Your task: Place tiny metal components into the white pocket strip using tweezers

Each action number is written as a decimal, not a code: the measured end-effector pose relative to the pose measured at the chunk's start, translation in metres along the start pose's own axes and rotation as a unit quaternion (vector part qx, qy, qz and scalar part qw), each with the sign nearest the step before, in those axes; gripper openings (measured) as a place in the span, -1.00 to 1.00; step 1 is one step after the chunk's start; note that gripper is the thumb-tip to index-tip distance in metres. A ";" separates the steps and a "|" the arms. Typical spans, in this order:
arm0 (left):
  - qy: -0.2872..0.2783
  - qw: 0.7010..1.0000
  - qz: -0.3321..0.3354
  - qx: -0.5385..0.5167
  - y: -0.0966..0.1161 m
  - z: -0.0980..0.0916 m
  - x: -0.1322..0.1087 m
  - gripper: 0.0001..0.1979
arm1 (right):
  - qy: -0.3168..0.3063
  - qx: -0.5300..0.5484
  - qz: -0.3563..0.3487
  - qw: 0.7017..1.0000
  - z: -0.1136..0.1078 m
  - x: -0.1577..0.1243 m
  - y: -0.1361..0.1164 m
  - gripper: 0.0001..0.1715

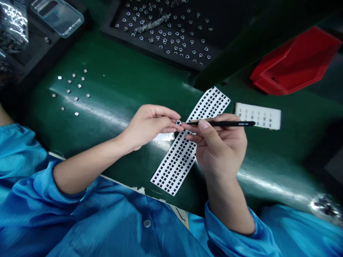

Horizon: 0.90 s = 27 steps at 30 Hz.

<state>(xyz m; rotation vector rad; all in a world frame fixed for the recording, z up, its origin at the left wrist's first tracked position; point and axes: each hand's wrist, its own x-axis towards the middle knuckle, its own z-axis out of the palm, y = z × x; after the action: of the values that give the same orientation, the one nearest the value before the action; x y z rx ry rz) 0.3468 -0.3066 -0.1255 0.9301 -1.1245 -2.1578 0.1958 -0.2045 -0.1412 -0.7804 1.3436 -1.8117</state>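
Black tweezers (227,124) lie in the grip of my right hand (221,142), their metal tips pointing left. At those tips is a small square part (178,122) with a white rim and a dark centre. My left hand (150,126) has its fingers closed around this square part. Beneath both hands, a white sheet (174,167) with rows of small black squares lies slanted on the green table (115,96). A small shiny white piece (164,137) shows partly under my left hand.
Several small square metal parts (79,85) are scattered at the left. A black tray (120,39) with many little frames stands at the back. A white block (276,117) and a red bin (292,67) are at the right. A clear plastic case (64,21) lies at the upper left.
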 end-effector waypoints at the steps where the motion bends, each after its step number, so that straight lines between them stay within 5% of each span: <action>1: 0.000 1.000 0.001 0.000 0.000 0.000 0.000 -0.81 | 0.000 0.000 0.002 1.000 0.000 0.000 0.000 -0.59; 27: 0.000 1.000 0.009 0.017 0.000 0.001 0.000 -0.82 | 0.001 0.009 0.005 1.000 0.001 0.001 0.000 -0.59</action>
<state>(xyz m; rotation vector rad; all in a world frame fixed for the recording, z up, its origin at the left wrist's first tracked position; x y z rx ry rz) 0.3464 -0.3063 -0.1253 0.9303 -1.1678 -2.1310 0.1957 -0.2059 -0.1414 -0.7613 1.3274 -1.8155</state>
